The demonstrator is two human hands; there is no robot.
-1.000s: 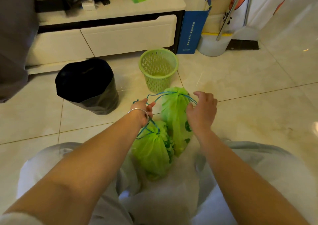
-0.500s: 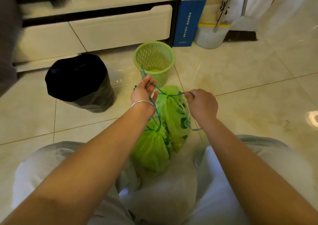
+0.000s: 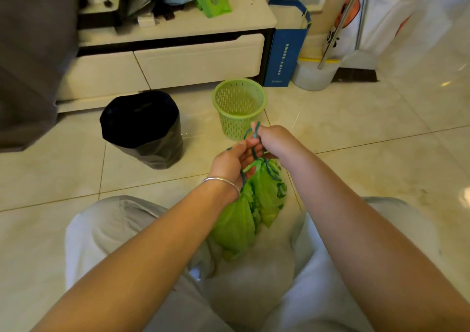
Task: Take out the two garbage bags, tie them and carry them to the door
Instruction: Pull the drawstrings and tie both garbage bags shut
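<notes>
Two green garbage bags hang side by side between my knees: the nearer bag [image 3: 235, 226] and the farther bag [image 3: 269, 194], both gathered at the top by blue drawstrings [image 3: 255, 138]. My left hand [image 3: 232, 162], with a silver bangle on the wrist, is closed on the strings just above the bag necks. My right hand [image 3: 273, 138] pinches the same strings a little higher, with a loop sticking up past its fingers. The two hands touch each other.
A green mesh basket [image 3: 239, 108] stands on the tiled floor just beyond my hands. A black-lined bin [image 3: 142, 128] stands to its left. Behind them are a white low cabinet [image 3: 178, 62], a blue paper bag [image 3: 287, 44] and a white bucket [image 3: 314, 73] with a mop handle.
My hands have come together above the bags, drawing the blue strings into one bunch. The bags have closed up and hang closer together.
</notes>
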